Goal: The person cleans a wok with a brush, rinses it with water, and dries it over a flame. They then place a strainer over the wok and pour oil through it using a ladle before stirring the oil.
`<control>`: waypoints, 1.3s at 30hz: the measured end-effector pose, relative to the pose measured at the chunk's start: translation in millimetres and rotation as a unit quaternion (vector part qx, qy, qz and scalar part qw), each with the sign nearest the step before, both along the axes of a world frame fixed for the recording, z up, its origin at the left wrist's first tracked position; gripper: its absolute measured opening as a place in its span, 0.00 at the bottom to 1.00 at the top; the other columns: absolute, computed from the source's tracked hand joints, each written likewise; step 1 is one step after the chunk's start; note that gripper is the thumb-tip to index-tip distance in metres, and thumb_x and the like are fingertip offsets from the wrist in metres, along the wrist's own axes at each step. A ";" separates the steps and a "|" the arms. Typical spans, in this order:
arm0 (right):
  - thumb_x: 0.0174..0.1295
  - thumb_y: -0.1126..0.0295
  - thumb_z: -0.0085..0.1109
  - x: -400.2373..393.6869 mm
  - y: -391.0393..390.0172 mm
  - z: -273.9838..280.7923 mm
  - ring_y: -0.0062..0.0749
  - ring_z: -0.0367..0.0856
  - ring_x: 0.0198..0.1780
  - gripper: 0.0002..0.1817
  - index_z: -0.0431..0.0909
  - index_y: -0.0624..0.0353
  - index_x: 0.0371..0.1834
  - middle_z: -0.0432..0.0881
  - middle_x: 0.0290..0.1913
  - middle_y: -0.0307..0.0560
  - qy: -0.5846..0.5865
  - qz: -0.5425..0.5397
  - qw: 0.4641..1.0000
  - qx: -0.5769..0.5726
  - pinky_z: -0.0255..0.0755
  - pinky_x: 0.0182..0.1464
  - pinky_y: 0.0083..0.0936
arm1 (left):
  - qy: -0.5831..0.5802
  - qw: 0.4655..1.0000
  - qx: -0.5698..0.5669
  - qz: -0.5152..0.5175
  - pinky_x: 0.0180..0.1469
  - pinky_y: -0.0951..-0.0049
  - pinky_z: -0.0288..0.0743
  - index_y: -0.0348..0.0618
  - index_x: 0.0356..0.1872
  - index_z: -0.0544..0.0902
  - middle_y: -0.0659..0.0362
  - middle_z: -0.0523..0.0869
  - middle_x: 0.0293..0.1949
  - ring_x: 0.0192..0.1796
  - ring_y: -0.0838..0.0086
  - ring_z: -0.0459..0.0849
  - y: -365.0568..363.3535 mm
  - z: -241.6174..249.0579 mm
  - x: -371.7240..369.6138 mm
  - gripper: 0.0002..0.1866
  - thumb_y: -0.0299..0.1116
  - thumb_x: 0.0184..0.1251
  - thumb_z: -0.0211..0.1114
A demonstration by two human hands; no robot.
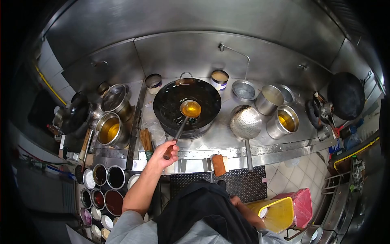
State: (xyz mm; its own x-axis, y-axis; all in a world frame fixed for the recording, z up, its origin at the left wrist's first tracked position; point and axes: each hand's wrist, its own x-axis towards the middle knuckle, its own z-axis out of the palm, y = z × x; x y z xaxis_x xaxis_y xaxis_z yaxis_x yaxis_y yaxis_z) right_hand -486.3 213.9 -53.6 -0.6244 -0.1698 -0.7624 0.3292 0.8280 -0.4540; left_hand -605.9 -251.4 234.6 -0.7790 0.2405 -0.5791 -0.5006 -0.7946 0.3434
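My left hand [165, 154] is closed around the wooden handle of a ladle [178, 134]. The ladle's bowl holds golden oil [191, 109] and sits over the middle of a large black wok [166, 101] on the stove. Dark, shiny liquid shows inside the wok. Just left of the hand stands a bamboo brush [146, 139]. My right hand [235, 201] hangs low beside my dark apron [191, 215], away from the stove. The apron partly hides it, and its fingers do not show clearly.
A perforated strainer [246, 122] rests right of the wok, its handle over the counter edge. Metal pots of oil [286, 121] [109, 129] stand on both sides. Seasoning bowls [115, 177] fill the lower left. A brown cloth [219, 164] hangs in front; a yellow bin [280, 213] stands below right.
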 end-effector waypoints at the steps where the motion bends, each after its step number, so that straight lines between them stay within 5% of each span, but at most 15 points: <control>1: 0.64 0.54 0.52 6.4 12.1 -31.9 0.47 0.76 0.64 0.25 0.80 0.60 0.57 0.79 0.60 0.57 0.001 -0.003 1.000 0.001 0.68 0.64 0.32 | 0.009 1.000 -0.010 -0.001 0.22 0.76 0.63 0.54 0.36 0.75 0.66 0.77 0.23 0.19 0.80 0.72 4.2 -1.7 -5.8 0.03 0.32 0.68 0.61; 3: 0.65 0.55 0.51 11.5 29.7 -82.0 0.47 0.77 0.63 0.25 0.80 0.61 0.57 0.80 0.59 0.57 0.057 0.111 0.992 -0.025 0.68 0.64 0.32 | 0.004 0.999 -0.037 0.007 0.22 0.75 0.63 0.55 0.36 0.75 0.66 0.77 0.23 0.19 0.80 0.72 9.3 -5.3 -19.8 0.04 0.32 0.67 0.61; 5: 0.65 0.55 0.51 8.0 9.9 -11.8 0.47 0.77 0.63 0.25 0.80 0.62 0.56 0.81 0.59 0.57 0.024 0.056 0.998 0.009 0.68 0.64 0.32 | 0.021 0.997 -0.077 0.000 0.22 0.73 0.62 0.57 0.36 0.72 0.65 0.76 0.22 0.19 0.75 0.72 13.0 -16.8 -34.7 0.06 0.31 0.67 0.61; 6: 0.65 0.55 0.51 5.4 -3.0 31.0 0.46 0.77 0.62 0.25 0.80 0.62 0.56 0.81 0.58 0.57 0.009 0.027 0.999 0.026 0.68 0.64 0.32 | 0.026 0.995 -0.100 0.003 0.21 0.72 0.64 0.58 0.47 0.73 0.65 0.76 0.22 0.18 0.75 0.72 12.8 -24.4 -41.7 0.12 0.30 0.66 0.61; 9: 0.66 0.55 0.50 7.3 -3.5 29.3 0.45 0.77 0.63 0.25 0.80 0.61 0.56 0.81 0.59 0.56 -0.005 -0.013 1.000 0.023 0.68 0.64 0.31 | 0.047 0.983 -0.178 0.006 0.20 0.71 0.65 0.60 0.54 0.70 0.65 0.76 0.21 0.17 0.76 0.72 7.6 -43.0 -56.3 0.17 0.31 0.67 0.60; 10: 0.66 0.55 0.50 9.7 2.9 7.7 0.45 0.77 0.63 0.25 0.80 0.61 0.56 0.81 0.59 0.56 -0.004 -0.013 1.000 0.024 0.68 0.64 0.31 | 0.041 0.977 -0.210 0.014 0.19 0.71 0.66 0.62 0.71 0.61 0.65 0.75 0.21 0.16 0.76 0.71 8.6 -38.5 -56.1 0.32 0.30 0.67 0.59; 11: 0.65 0.54 0.51 16.1 17.7 -38.5 0.45 0.77 0.63 0.25 0.80 0.60 0.56 0.81 0.59 0.56 0.027 0.034 0.999 0.007 0.69 0.64 0.31 | 0.042 0.977 -0.210 0.015 0.19 0.71 0.66 0.62 0.71 0.61 0.65 0.75 0.21 0.16 0.76 0.71 5.7 -41.8 -56.8 0.32 0.30 0.67 0.59; 13: 0.65 0.54 0.51 18.6 36.2 -89.1 0.45 0.77 0.63 0.24 0.80 0.59 0.57 0.81 0.58 0.56 0.059 0.084 0.995 -0.011 0.69 0.63 0.31 | 0.053 0.949 -0.311 -0.008 0.18 0.71 0.67 0.61 0.79 0.44 0.64 0.75 0.21 0.15 0.76 0.71 -7.0 -53.0 -55.8 0.43 0.30 0.67 0.58; 15: 0.62 0.39 0.41 19.8 45.6 -112.3 0.45 0.74 0.65 0.39 0.70 0.57 0.67 0.77 0.64 0.54 0.025 0.137 0.990 -0.024 0.62 0.70 0.35 | 0.059 0.942 -0.330 0.001 0.17 0.72 0.67 0.56 0.79 0.43 0.64 0.75 0.21 0.15 0.76 0.71 -14.2 -53.8 -44.6 0.43 0.29 0.67 0.57; 19: 0.61 0.40 0.40 20.5 55.6 -156.0 0.44 0.72 0.66 0.38 0.71 0.54 0.66 0.75 0.66 0.52 0.011 0.173 0.984 -0.030 0.62 0.70 0.36 | 0.067 0.914 -0.400 0.011 0.15 0.74 0.66 0.51 0.78 0.48 0.63 0.75 0.21 0.14 0.76 0.71 -30.5 -51.5 -12.9 0.42 0.26 0.64 0.56; 21: 0.63 0.51 0.52 20.6 56.2 -164.3 0.45 0.76 0.64 0.26 0.80 0.58 0.57 0.80 0.60 0.55 0.047 0.135 0.989 -0.027 0.68 0.64 0.32 | 0.054 0.906 -0.419 -0.005 0.15 0.74 0.67 0.49 0.78 0.48 0.63 0.75 0.21 0.14 0.76 0.71 -34.0 -38.7 8.7 0.42 0.26 0.64 0.56; 24: 0.63 0.50 0.51 8.4 31.4 -85.6 0.46 0.75 0.65 0.27 0.80 0.58 0.57 0.79 0.61 0.56 0.056 0.150 0.987 0.015 0.67 0.65 0.33 | 0.041 0.931 -0.362 -0.002 0.15 0.73 0.66 0.49 0.78 0.48 0.63 0.75 0.21 0.15 0.76 0.71 -34.5 -15.9 39.9 0.41 0.26 0.65 0.56; 33: 0.63 0.51 0.50 -12.5 -5.7 -2.0 0.50 0.73 0.66 0.28 0.79 0.60 0.58 0.78 0.61 0.60 -0.013 0.094 0.994 0.052 0.66 0.66 0.34 | 0.029 0.986 -0.156 -0.045 0.16 0.72 0.66 0.52 0.74 0.54 0.61 0.75 0.23 0.16 0.76 0.72 -23.1 28.4 68.1 0.35 0.30 0.68 0.57; 39: 0.63 0.51 0.51 -7.0 -10.3 8.1 0.49 0.75 0.64 0.28 0.80 0.61 0.57 0.79 0.60 0.59 -0.001 0.053 0.998 0.032 0.67 0.65 0.34 | 0.044 0.977 -0.194 -0.080 0.16 0.73 0.65 0.52 0.73 0.56 0.63 0.74 0.22 0.15 0.77 0.70 -8.4 12.1 30.1 0.33 0.29 0.68 0.57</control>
